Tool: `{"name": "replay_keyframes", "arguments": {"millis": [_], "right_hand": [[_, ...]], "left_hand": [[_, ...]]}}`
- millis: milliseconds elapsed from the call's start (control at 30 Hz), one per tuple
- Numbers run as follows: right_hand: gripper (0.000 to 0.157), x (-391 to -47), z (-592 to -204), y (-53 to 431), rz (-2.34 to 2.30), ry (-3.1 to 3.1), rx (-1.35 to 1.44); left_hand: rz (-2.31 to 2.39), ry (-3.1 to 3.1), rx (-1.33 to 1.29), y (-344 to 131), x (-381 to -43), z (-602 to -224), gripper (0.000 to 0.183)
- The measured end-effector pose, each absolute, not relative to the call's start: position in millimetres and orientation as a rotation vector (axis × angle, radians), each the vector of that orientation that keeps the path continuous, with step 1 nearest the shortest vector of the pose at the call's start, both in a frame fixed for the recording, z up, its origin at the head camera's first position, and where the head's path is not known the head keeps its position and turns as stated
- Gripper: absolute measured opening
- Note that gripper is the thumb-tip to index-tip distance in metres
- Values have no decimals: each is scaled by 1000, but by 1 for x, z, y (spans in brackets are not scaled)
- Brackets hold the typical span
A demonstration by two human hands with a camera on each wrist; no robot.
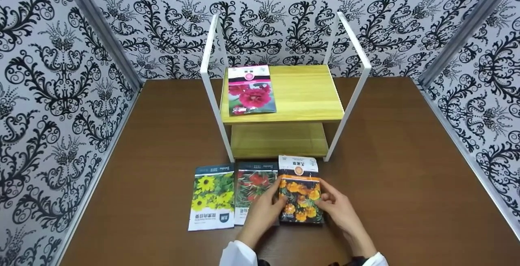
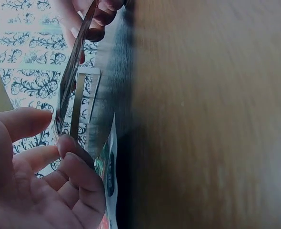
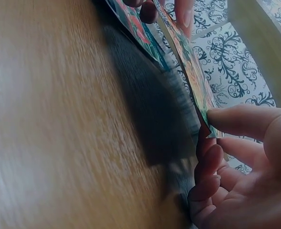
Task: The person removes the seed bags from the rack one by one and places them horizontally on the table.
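Between both hands is a seed packet (image 1: 300,197) with orange flowers and a white top. My left hand (image 1: 262,211) pinches its left edge and my right hand (image 1: 341,211) pinches the right one, thumbs on the front face. Both wrist views show the packet (image 3: 190,71) lifted off the table, seen nearly edge-on, with fingers behind it. Just left lies a red-flower seed packet (image 1: 250,193), partly covered by my left hand. Beside that one, a yellow-flower seed packet (image 1: 212,197) lies flat on the table.
Behind the packets stands a two-tier wooden shelf (image 1: 304,91) with a white frame (image 1: 351,99). A pink-flower seed packet (image 1: 252,91) lies on its upper board, at the left. Patterned panels (image 1: 264,26) enclose the brown table (image 1: 406,156) at the back and sides.
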State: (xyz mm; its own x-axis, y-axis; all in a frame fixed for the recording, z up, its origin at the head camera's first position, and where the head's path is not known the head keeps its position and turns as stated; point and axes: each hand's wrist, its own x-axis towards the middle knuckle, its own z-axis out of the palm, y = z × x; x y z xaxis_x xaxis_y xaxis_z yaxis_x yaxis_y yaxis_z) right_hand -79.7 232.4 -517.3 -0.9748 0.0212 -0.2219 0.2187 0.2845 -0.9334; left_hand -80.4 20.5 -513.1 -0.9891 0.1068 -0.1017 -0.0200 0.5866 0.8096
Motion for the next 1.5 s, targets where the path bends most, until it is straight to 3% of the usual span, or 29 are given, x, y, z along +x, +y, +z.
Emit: {"name": "replay_keyframes", "arguments": {"millis": [1500], "right_hand": [[57,-79,-523,232,-1633,2552,189]], "left_hand": [[1207,2628,145,24,-84,-515,55]]}}
